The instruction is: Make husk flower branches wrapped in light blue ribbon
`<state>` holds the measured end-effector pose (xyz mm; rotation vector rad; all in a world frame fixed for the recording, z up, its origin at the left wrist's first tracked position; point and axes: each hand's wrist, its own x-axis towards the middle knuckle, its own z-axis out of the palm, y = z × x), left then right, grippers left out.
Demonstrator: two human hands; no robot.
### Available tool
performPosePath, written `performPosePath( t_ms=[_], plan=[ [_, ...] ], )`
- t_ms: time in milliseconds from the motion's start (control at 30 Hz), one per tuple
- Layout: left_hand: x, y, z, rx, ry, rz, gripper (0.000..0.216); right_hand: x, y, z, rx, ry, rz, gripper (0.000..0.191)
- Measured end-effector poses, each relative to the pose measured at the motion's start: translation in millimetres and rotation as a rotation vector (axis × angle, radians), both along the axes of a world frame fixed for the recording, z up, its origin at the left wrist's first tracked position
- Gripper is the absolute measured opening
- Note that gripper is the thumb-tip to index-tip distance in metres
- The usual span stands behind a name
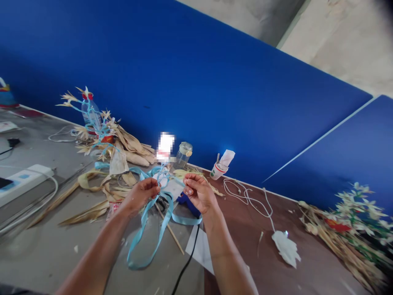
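My left hand (144, 192) is closed in a pinch on a light blue ribbon (166, 219), near thin blue-wrapped strands that rise between my hands. With thumb and fingers pressed together, my right hand (199, 190) grips another stretch of the same ribbon, a little to the right. A long loop of it hangs below onto the table. Behind my right wrist lies a dark blue tool (188, 203), partly hidden, with a black cord (190, 256) running toward me. A thin wooden stick (172, 231) lies under the ribbon.
Dried husks (132, 145) and a bottle (91, 112) holding husk flowers stand left. Against the blue partition (196, 82) are a glass jar (184, 153) and a paper cup (217, 171). A white cable (254, 205), white flowers (362, 205) and a power strip (27, 184) flank the workspace.
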<state>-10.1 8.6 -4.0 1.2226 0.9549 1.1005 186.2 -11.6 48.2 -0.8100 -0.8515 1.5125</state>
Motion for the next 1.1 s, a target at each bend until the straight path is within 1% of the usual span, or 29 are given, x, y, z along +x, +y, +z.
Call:
performPosePath(
  t_ms=[100,233,367,500,633,733,933,1100],
  plan=[
    [0.8,-1.0,1.9,0.008,-0.010,0.014,0.021,-11.2,-5.9,1.5,0.101,-0.077,-0.104,0.013],
    [1.3,-1.7,2.7,0.001,-0.015,0.025,0.021,-29.2,-8.7,-10.1,0.165,-0.263,-0.210,0.010],
    [1.4,-0.9,2.3,0.009,-0.001,0.016,0.022,-41.5,-8.8,-21.9,0.194,-0.415,-0.225,0.009],
    [1.4,0.0,1.8,0.007,0.003,0.001,0.025,-47.3,-11.4,-24.1,0.220,-0.525,-0.239,0.010],
    [0.9,-0.3,-0.5,0.013,-0.019,-0.016,0.025,-50.2,-12.6,-24.9,0.222,-0.536,-0.258,0.010],
    [0.7,-0.3,-3.3,0.009,-0.029,-0.024,0.024,-50.8,-12.0,-25.7,0.213,-0.519,-0.246,0.011],
    [1.0,0.4,-7.2,0.002,-0.054,-0.053,0.024,-50.3,-10.6,-25.3,0.179,-0.450,-0.237,0.010],
    [1.6,0.3,-7.0,-0.013,-0.085,-0.062,0.023,-51.3,-9.1,-29.6,0.165,-0.400,-0.222,0.012]
  ],
)
